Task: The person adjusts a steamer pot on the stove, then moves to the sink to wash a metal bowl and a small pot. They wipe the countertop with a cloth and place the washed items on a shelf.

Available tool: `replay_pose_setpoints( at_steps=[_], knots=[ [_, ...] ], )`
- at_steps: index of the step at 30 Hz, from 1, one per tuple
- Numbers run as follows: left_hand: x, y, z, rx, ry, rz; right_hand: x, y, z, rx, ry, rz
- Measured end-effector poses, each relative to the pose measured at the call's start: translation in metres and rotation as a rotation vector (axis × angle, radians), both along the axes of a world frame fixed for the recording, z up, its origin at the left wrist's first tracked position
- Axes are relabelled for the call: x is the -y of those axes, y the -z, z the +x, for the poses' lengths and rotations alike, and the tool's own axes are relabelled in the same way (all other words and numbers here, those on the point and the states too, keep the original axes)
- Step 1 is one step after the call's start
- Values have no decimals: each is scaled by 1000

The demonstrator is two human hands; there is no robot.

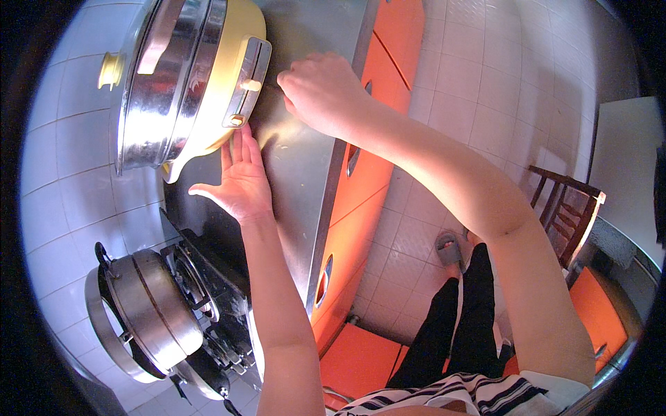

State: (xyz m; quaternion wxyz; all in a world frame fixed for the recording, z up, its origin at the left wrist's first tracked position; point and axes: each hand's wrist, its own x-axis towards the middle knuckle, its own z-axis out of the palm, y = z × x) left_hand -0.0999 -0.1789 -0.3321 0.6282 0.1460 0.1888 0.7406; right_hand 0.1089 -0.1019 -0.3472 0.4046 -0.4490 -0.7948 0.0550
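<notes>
A yellow electric cooker (pixel 218 99) with a steel steamer section (pixel 148 122) stands on the steel counter in the upper left. Slider controls (pixel 244 86) run along its front panel, and a yellow knob (pixel 109 70) tops its lid. My left hand (pixel 242 179) is palm up with the thumb spread wide; its fingertips reach to the cooker's lower edge, partly hidden beneath it. My right hand (pixel 325 93) is curled into a fist just in front of the control panel, apart from it. Nothing shows in the fist, though its inside is hidden.
A steel pot (pixel 156 307) sits by the gas stove (pixel 208 301), with a dark pan (pixel 208 372) close by. The steel counter (pixel 302 197) ends above orange cabinet doors (pixel 359 203). A wooden chair (pixel 567 213) stands on the tiled floor (pixel 452 130) behind my right arm.
</notes>
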Motion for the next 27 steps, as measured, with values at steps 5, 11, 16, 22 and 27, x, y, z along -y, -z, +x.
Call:
replay_pose_setpoints(
  at_steps=[5,11,16,22,27],
  knots=[
    [0,1,-1,1,13,9,0,1,-3,12,4,-38],
    [0,2,-1,22,1,18,3,-5,-2,65,0,-150],
    [1,2,-3,3,-10,-5,6,-5,-5,55,16,-156],
    [-1,0,-1,-26,-31,-43,7,-6,-6,41,41,-129],
    [-1,0,1,-104,-69,-44,7,-8,-5,50,35,-146]
  ],
)
